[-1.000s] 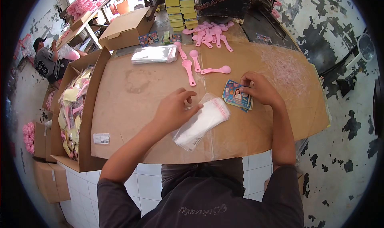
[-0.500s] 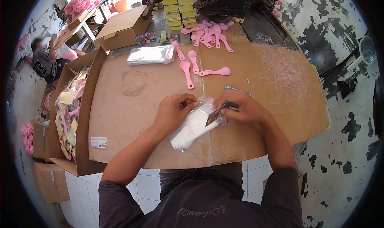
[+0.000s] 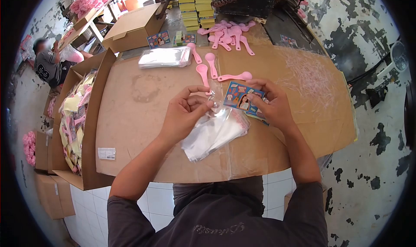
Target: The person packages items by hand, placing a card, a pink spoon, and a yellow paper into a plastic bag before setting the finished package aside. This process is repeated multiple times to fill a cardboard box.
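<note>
My left hand (image 3: 187,110) is closed, its thumb and finger pinching the upper edge of a clear plastic bag (image 3: 215,110). Below it, a pile of clear plastic bags (image 3: 203,139) lies flat on the cardboard. My right hand (image 3: 274,105) is closed on a blue printed card (image 3: 236,95) and holds it just right of the bag's mouth. More printed cards (image 3: 258,115) show under that hand. Just beyond my hands lie loose pink measuring spoons, one spoon (image 3: 202,74) with its handle end near the left fingertips.
A neat stack of clear bags (image 3: 164,58) lies farther back. Beyond are heaped pink spoons (image 3: 229,34) and stacked yellow-edged cards (image 3: 188,9). An open carton (image 3: 97,117) of filled bags flanks the left edge. Plastic strips (image 3: 310,78) lie right. Another person (image 3: 50,65) sits far left.
My right hand has moved up and right from the bags, and a card now shows flat in its fingers. My left hand has risen slightly, lifting the bag's edge.
</note>
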Demonstrator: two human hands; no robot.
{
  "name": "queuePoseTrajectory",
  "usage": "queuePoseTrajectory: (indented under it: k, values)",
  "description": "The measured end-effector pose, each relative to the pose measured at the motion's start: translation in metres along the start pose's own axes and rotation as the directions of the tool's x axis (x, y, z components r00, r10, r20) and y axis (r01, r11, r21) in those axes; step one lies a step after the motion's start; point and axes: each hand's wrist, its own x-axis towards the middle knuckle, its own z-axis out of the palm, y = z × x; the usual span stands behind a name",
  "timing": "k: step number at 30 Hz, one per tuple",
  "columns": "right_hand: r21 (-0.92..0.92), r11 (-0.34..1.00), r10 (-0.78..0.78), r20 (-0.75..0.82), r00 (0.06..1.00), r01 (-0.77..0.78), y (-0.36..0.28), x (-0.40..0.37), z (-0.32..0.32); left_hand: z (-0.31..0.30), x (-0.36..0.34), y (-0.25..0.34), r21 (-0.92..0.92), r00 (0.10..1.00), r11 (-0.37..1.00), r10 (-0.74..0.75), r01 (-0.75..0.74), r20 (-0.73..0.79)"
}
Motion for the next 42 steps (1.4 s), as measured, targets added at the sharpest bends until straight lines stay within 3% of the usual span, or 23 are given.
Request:
queuePoseTrajectory:
  k: [1,4,7,10,13,16,19,22,25,28,31,34,37,40,42]
  values:
    - [0.148,0.989,-0.01,-0.03,0.999,0.014,-0.002,0.001,0.003,0.004,-0.002,0.0,0.022,1.0,1.0,-0.013,0.013,0.002]
    - [0.127,0.992,-0.017,-0.02,1.0,0.019,-0.004,-0.001,0.004,0.014,-0.008,0.0,0.091,1.0,0.996,-0.025,0.023,0.018]
    - [-0.173,0.985,0.006,0.101,0.995,0.011,-0.012,-0.007,0.0,0.016,-0.009,0.005,0.147,0.997,0.987,-0.071,0.066,0.031]
    - [-0.267,0.934,-0.184,0.216,0.959,0.239,-0.009,-0.003,-0.001,0.016,-0.012,0.001,0.169,0.991,0.984,-0.069,0.049,0.113]
    - [-0.243,0.94,-0.21,0.147,0.967,0.241,-0.01,-0.003,0.0,0.015,-0.012,-0.005,0.243,0.99,0.97,-0.057,0.025,0.127]
    - [-0.177,0.971,-0.139,0.122,0.983,0.159,-0.008,-0.003,-0.003,0.018,-0.012,0.003,0.08,0.997,0.995,-0.067,0.064,0.038]
    - [-0.251,0.936,-0.174,0.275,0.946,0.246,-0.01,-0.001,-0.006,0.016,-0.011,0.002,0.135,0.997,0.99,-0.055,0.049,0.047]
    - [-0.231,0.946,-0.133,0.363,0.922,0.227,-0.014,-0.001,0.001,0.014,-0.013,-0.002,0.301,0.993,0.953,-0.004,-0.032,0.118]
    - [-0.276,0.915,-0.183,0.362,0.914,0.293,-0.013,-0.005,0.018,0.019,-0.015,0.003,0.335,0.986,0.942,-0.023,-0.034,0.164]
    - [-0.218,0.976,0.078,0.238,0.968,-0.025,-0.02,-0.007,0.024,0.017,-0.013,-0.006,0.314,0.995,0.949,0.001,-0.034,0.104]
    - [0.024,0.991,0.123,0.189,0.974,-0.13,-0.003,0.0,0.015,0.016,-0.01,-0.004,0.2,1.0,0.98,0.0,0.001,-0.007]
    - [0.02,0.999,0.028,0.107,0.994,-0.031,0.007,-0.003,0.02,0.016,-0.009,0.001,0.195,0.999,0.98,-0.044,0.042,0.008]
    - [-0.059,0.998,0.013,0.047,0.999,-0.01,-0.003,0.002,0.018,0.011,-0.011,0.002,0.322,0.996,0.946,-0.053,0.028,0.07]
    - [-0.043,0.999,0.005,0.119,0.993,0.0,-0.001,0.001,0.021,0.01,-0.01,0.0,0.178,0.996,0.984,-0.033,0.019,0.08]
    - [-0.21,0.97,-0.088,0.158,0.984,0.12,-0.007,0.001,0.023,0.01,-0.009,-0.002,0.176,0.996,0.984,-0.016,0.001,0.083]
